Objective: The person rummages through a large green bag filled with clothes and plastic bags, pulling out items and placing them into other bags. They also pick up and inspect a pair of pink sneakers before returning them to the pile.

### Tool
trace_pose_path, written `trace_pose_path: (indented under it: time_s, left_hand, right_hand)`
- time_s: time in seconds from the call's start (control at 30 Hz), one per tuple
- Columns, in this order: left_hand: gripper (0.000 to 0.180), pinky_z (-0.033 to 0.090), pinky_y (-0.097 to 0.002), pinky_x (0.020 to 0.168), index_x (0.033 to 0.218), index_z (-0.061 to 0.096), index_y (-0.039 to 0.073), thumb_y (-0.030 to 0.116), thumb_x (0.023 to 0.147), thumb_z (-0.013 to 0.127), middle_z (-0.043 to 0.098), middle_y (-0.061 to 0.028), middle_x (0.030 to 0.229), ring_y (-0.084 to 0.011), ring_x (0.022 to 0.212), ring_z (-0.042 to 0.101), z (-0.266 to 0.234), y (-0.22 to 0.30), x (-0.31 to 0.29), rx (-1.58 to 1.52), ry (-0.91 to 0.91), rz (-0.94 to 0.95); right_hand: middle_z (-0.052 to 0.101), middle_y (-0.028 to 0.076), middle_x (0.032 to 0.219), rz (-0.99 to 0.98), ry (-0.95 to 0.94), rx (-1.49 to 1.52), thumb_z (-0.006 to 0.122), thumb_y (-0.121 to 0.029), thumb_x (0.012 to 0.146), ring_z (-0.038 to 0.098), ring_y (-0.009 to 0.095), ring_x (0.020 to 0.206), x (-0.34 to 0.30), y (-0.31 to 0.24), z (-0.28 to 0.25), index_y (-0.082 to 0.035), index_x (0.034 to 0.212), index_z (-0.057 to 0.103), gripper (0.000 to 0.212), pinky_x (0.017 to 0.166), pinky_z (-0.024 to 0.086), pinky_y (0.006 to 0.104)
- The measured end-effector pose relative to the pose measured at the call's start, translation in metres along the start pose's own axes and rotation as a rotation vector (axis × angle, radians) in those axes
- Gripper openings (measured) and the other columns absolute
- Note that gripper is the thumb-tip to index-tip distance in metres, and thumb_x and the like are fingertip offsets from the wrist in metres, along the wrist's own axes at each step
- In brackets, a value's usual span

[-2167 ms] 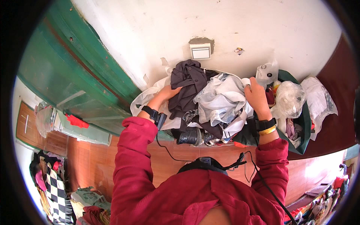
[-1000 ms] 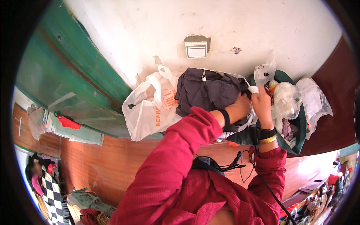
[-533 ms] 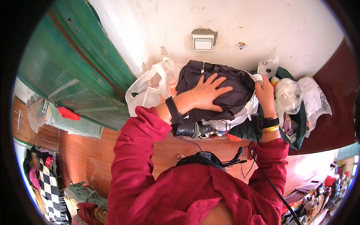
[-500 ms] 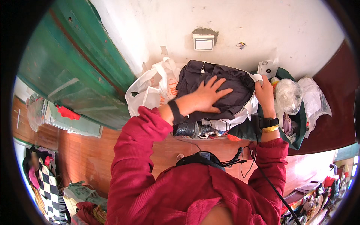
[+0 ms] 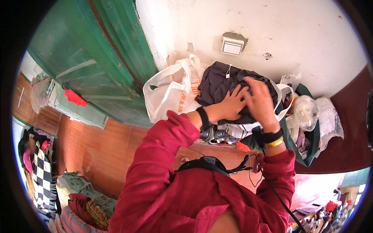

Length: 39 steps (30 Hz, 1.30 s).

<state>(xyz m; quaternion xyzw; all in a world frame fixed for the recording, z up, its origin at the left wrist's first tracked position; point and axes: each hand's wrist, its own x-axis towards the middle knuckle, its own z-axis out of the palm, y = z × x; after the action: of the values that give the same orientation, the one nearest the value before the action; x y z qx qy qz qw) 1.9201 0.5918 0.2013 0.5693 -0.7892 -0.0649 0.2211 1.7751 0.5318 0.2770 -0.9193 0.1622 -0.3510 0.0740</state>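
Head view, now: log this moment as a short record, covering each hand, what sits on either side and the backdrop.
Left hand: fingers spread on dark cloth
Right hand: motion-blurred, fingers extended, over the dark cloth; contact unclear
Held items: none visible in either hand
Left of cloth: white bag with orange print
Right of cloth: dark green bag, clear plastic bag at its opening
Backdrop: green door, pale wall, wall switch
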Motion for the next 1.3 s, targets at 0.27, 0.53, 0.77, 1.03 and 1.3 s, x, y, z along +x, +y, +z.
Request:
trace_pose_path:
  time_s: [0.27,0.53,0.77,1.03,1.3]
  left_hand:
    - [0.034,0.042,-0.0464,0.092,0.108,0.058,-0.005,0.018,0.082,0.054,0.061,-0.025,0.106,-0.0404,0.102,0.056,-0.029,-0.092,-0.039,-0.378,0.546,-0.783]
    - [0.042,0.043,-0.0474,0.093,0.118,0.053,-0.004,0.016,0.081,0.057,0.052,-0.0272,0.114,-0.0448,0.105,0.053,0.002,-0.043,-0.015,-0.193,0.375,-0.397]
    - [0.053,0.032,-0.0522,0.105,0.125,0.038,-0.017,0.007,0.08,0.051,0.034,-0.0384,0.13,-0.0525,0.122,0.034,0.064,-0.032,0.007,-0.178,0.333,-0.416]
    - [0.062,0.036,-0.0498,0.1,0.126,0.041,-0.009,0.016,0.076,0.068,0.048,-0.0299,0.121,-0.0461,0.116,0.043,-0.038,-0.037,-0.06,-0.23,0.341,-0.282]
    - [0.062,0.044,-0.045,0.087,0.128,0.043,-0.001,0.023,0.078,0.07,0.054,-0.0244,0.118,-0.0389,0.106,0.054,-0.099,-0.058,-0.196,0.139,0.534,-0.619]
  right_hand:
    - [0.042,0.013,0.14,0.193,-0.442,-0.363,0.051,-0.041,0.092,0.033,0.036,0.132,-0.015,0.019,0.019,-0.018,0.133,0.048,0.047,0.101,0.027,0.0675]
    - [0.04,0.013,0.141,0.292,-0.493,-0.318,0.051,-0.029,0.091,0.033,0.032,0.134,-0.016,0.039,0.006,-0.015,0.133,0.047,0.044,0.1,0.031,0.0668]
    - [0.042,0.014,0.139,0.276,-0.502,-0.357,0.049,-0.026,0.091,0.034,0.033,0.132,-0.014,0.044,0.019,-0.016,0.133,0.046,0.043,0.098,0.032,0.0669]
    - [0.042,0.013,0.138,0.269,-0.546,-0.48,0.049,-0.026,0.092,0.036,0.032,0.131,-0.003,0.047,0.031,-0.014,0.133,0.046,0.043,0.097,0.034,0.0656]
    - [0.042,0.012,0.139,0.246,-0.535,-0.508,0.048,-0.023,0.092,0.035,0.031,0.132,-0.005,0.046,0.034,-0.013,0.133,0.046,0.042,0.1,0.033,0.0603]
